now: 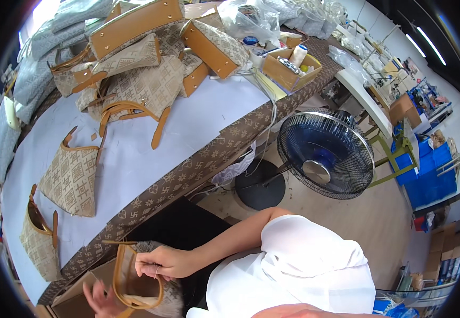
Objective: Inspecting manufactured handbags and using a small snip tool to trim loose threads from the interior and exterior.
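R hand (158, 263) pinches rim of 1 bag (140, 289); L hand (98, 299) open, fingers spread beside it. 2 more bags (71, 180) flat on table (187, 122), 1 fan (325, 153).

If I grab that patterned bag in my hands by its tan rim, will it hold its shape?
Probably only partly. The bag looks like soft woven fabric, so its body likely sags. The tan rim keeps a curved opening, so it seems stiffer. It probably feels light.
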Tool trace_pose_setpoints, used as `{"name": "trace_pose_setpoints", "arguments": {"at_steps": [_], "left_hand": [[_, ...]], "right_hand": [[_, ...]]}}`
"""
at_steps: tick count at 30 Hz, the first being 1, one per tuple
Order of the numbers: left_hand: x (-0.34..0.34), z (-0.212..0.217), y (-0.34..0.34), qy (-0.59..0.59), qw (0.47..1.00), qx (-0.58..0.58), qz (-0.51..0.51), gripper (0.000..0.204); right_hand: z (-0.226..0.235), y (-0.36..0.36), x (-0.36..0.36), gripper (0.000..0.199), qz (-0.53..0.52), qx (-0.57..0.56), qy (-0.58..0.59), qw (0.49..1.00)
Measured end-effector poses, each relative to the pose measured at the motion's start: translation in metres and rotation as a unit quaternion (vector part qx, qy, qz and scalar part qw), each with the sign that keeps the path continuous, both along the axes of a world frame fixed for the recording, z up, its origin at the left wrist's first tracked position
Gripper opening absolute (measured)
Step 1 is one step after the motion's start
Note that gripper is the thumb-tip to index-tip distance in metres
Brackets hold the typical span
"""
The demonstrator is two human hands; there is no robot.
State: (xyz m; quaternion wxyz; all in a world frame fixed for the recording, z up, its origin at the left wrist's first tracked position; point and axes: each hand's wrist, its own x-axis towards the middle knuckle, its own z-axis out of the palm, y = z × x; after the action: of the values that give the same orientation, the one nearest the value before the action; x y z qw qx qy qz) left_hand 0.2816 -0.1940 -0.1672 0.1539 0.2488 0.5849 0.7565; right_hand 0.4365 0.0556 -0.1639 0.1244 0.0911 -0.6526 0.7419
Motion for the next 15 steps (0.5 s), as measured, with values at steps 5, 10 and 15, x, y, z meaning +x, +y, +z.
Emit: {"name": "trace_pose_setpoints", "arguments": {"at_steps": [5,10,15], "left_hand": [[0.031,0.031,0.069,-0.070,0.975,-0.061,-0.201,0.069],[-0.014,0.008,0.049,-0.018,0.952,-0.182,-0.244,0.041],[-0.026,0.025,0.064,0.030,0.921,-0.239,-0.307,0.034]], "right_hand": [[-0.006,0.002,0.004,0.020,0.100,-0.101,-0.020,0.990],[-0.016,0.008,0.004,0.023,0.124,-0.129,-0.008,0.984],[-0.018,0.044,0.018,0.018,0.039,-0.097,-0.120,0.987]]}}
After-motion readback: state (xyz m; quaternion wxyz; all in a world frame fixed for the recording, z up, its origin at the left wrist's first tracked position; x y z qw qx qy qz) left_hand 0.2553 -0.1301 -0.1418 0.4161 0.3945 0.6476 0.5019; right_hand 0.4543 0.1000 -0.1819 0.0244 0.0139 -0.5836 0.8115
